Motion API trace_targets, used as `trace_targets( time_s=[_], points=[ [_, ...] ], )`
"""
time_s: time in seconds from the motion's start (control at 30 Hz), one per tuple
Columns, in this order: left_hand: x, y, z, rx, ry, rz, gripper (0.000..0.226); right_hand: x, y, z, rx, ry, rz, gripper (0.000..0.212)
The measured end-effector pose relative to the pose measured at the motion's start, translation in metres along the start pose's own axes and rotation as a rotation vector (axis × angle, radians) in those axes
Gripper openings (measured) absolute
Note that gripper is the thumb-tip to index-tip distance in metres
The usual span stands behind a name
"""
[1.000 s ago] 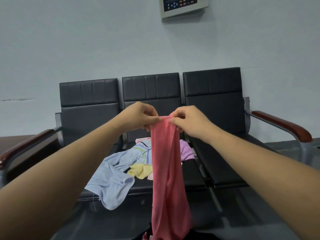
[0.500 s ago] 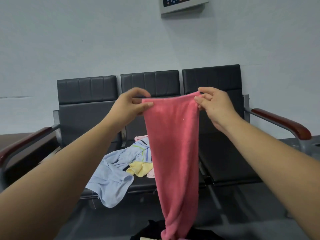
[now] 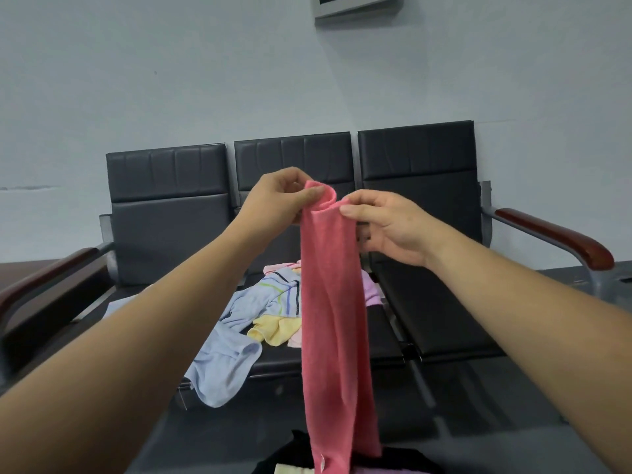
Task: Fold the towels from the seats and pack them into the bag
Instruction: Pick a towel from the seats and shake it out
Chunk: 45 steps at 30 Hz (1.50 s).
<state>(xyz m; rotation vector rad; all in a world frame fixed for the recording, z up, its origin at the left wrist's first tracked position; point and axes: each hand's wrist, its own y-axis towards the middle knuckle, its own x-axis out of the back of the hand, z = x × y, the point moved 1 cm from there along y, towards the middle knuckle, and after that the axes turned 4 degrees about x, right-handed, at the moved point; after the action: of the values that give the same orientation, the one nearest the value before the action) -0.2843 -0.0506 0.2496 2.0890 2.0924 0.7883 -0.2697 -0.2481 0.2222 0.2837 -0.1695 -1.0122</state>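
A long pink towel hangs straight down in front of me, folded lengthwise into a narrow strip. My left hand pinches its top fold between thumb and fingers. My right hand touches the top right edge with thumb and fingertips, its fingers partly spread. On the middle seat of the black bench lies a heap of towels: a light blue one hanging over the front edge, a striped one, a yellow one and a lilac one. The black bag sits at the bottom edge, with pale towels inside.
The three-seat bench stands against a grey wall, with brown armrests at the left and right. A panel hangs on the wall above. The right and left seats hold nothing. Dark floor lies between me and the bench.
The hands first spread the towel's top edge wide, then came back together, folding it into a narrow strip. The towel hangs a little higher over the bag.
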Motion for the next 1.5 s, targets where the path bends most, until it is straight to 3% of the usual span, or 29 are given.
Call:
trace_targets(
  time_s=[0.1, 0.17, 0.3, 0.37, 0.47, 0.53, 0.6, 0.63, 0.7, 0.8, 0.87, 0.93, 1.07, 1.2, 1.37, 1.5],
  points=[
    [-0.001, -0.001, 0.008, 0.025, -0.127, -0.005, 0.014, 0.0, 0.007, 0.004, 0.068, 0.052, -0.129, 0.011],
    [0.0, -0.007, 0.02, 0.081, -0.247, 0.086, 0.018, 0.005, 0.012, 0.008, 0.107, 0.135, -0.183, 0.018],
    [-0.005, -0.025, 0.059, 0.24, 0.005, 0.346, 0.024, 0.013, 0.018, 0.013, 0.123, 0.219, -0.214, 0.029],
    [-0.008, -0.032, 0.074, 0.311, -0.037, 0.404, 0.028, 0.017, 0.02, 0.012, 0.113, 0.212, -0.243, 0.025],
    [-0.014, -0.04, 0.081, 0.379, -0.321, 0.467, 0.031, 0.028, 0.024, 0.002, 0.04, 0.034, -0.375, 0.021],
    [-0.018, -0.041, 0.077, 0.37, -0.531, 0.441, 0.036, 0.033, 0.025, -0.009, -0.048, -0.247, -0.449, 0.014],
    [-0.023, -0.037, 0.07, 0.365, -0.717, 0.397, 0.041, 0.036, 0.024, -0.021, -0.142, -0.374, -0.474, 0.014],
    [-0.024, -0.033, 0.066, 0.369, -0.8, 0.37, 0.042, 0.036, 0.022, -0.026, -0.175, -0.32, -0.481, 0.014],
    [-0.026, -0.026, 0.057, 0.385, -0.939, 0.302, 0.04, 0.032, 0.016, -0.035, -0.224, 0.012, -0.468, 0.016],
    [-0.025, -0.014, 0.051, 0.391, -1.034, 0.165, 0.035, 0.024, 0.008, -0.054, -0.238, 0.368, -0.283, 0.04],
    [-0.024, -0.006, 0.053, 0.386, -1.041, 0.097, 0.032, 0.019, 0.002, -0.073, -0.231, 0.356, -0.167, 0.051],
    [-0.022, 0.0, 0.058, 0.406, -1.01, 0.025, 0.031, 0.013, -0.004, -0.086, -0.239, 0.308, -0.081, 0.04],
    [-0.016, 0.007, 0.078, 0.456, -0.79, -0.077, 0.035, 0.009, 0.004, -0.092, -0.172, 0.233, -0.213, 0.036],
    [-0.013, -0.004, 0.106, 0.419, -0.486, 0.247, 0.061, 0.004, 0.022, -0.076, -0.09, 0.309, -0.314, 0.036],
    [-0.024, -0.03, 0.134, 0.379, -0.255, 0.309, 0.01, 0.008, 0.04, -0.056, -0.082, 0.276, -0.416, 0.036],
    [-0.033, -0.034, 0.136, 0.451, -0.509, 0.213, 0.017, 0.021, 0.041, -0.06, -0.135, 0.224, -0.508, 0.022]
  ],
)
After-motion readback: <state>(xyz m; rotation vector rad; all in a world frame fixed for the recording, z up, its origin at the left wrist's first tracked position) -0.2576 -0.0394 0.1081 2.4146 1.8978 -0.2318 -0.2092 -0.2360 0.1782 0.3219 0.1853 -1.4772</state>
